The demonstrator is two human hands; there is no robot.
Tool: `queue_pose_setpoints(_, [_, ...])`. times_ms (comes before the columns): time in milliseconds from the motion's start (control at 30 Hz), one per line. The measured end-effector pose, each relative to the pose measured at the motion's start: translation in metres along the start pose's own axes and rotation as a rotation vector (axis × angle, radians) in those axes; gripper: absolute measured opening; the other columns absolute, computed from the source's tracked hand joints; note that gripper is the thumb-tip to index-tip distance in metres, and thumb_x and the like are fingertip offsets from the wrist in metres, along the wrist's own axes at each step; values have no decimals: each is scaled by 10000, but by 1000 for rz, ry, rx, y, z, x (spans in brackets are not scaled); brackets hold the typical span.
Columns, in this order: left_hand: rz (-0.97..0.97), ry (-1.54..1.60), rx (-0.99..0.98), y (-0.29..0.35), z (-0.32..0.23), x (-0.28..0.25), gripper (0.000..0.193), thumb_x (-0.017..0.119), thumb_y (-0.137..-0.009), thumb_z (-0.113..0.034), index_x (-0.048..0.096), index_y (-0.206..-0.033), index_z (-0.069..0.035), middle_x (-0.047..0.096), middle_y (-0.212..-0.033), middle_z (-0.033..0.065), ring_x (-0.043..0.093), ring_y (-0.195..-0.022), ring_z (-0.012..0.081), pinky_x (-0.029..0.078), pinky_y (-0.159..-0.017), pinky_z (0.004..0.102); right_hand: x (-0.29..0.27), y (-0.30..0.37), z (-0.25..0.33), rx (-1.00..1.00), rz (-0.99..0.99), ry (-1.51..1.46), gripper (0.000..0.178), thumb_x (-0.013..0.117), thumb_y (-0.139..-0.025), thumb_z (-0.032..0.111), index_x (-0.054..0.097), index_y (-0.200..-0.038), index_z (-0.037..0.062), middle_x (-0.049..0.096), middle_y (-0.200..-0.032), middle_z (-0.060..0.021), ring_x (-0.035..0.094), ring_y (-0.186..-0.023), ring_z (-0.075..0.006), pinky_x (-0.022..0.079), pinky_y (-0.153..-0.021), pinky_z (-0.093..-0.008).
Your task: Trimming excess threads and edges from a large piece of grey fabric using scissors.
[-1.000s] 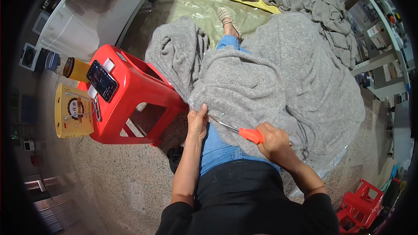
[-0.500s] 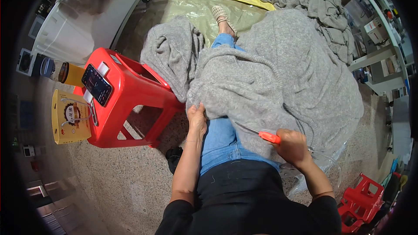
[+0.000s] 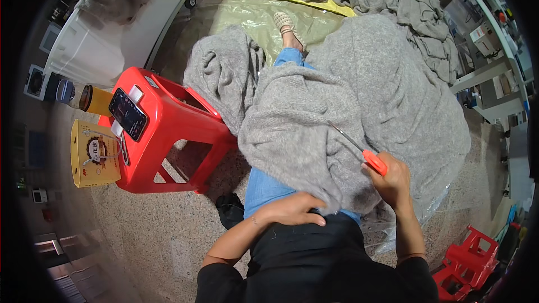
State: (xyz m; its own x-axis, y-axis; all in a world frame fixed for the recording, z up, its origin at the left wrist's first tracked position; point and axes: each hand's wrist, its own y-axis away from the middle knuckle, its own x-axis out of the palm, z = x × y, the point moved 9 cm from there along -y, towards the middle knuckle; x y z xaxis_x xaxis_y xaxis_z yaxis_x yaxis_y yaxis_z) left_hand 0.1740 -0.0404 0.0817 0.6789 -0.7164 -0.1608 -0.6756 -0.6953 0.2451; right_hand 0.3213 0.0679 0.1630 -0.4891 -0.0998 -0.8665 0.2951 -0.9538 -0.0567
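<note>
Head view: nearest, the left hand (image 3: 296, 209) touches a gathered edge of grey cloth (image 3: 337, 104); whether it grips cannot be told. Slightly farther right, the right hand (image 3: 392, 178) is wrapped around a tool's orange handle (image 3: 374, 161), leaving the metal shaft (image 3: 348, 138) free above the cloth. Thighs (image 3: 266, 189) prop the cloth; farther left, a red stool (image 3: 168, 115) supports a phone (image 3: 128, 114), likely within reach.

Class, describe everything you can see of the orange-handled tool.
The tool has a bright orange handle, perhaps plastic, and a slim, shiny shaft that looks like metal. The right hand grips the handle, hiding its rear. The shaft slants up and left in the picture, its tip over the grey fabric; whether they touch is unclear, and the tip's shape is too small to tell.
</note>
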Motion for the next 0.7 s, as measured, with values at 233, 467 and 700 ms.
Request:
queue_pose_setpoints(233, [-991, -369, -616, 96, 139, -146, 602, 699, -732, -86, 434, -1271, -110, 511, -1193, 174, 570, -1011, 312, 483, -826, 412, 11, 1, -20, 6, 28, -18, 232, 723, -742, 222, 572, -719, 48, 564, -678, -163, 556, -634, -384, 424, -546, -440])
queue_pose_setpoints(467, [-1291, -49, -342, 70, 232, -203, 239, 483, -790, -24, 601, -997, -11, 648, -865, 191, 616, -905, 364, 460, -822, 374, 20, -4, -19, -30, 57, -98, 195, 714, -752, 182, 578, -748, 42, 565, -708, -163, 555, -643, -375, 430, -570, -433])
queue_pose_setpoints(700, [-1647, 402, 394, 68, -50, -548, 179, 463, -761, -20, 575, -899, 9, 588, -789, 93, 555, -722, 182, 462, -622, 342, 12, -34, -13, -22, -45, -122, 170, 717, -735, 125, 575, -747, 33, 545, -678, -140, 551, -620, -357, 433, -550, -415])
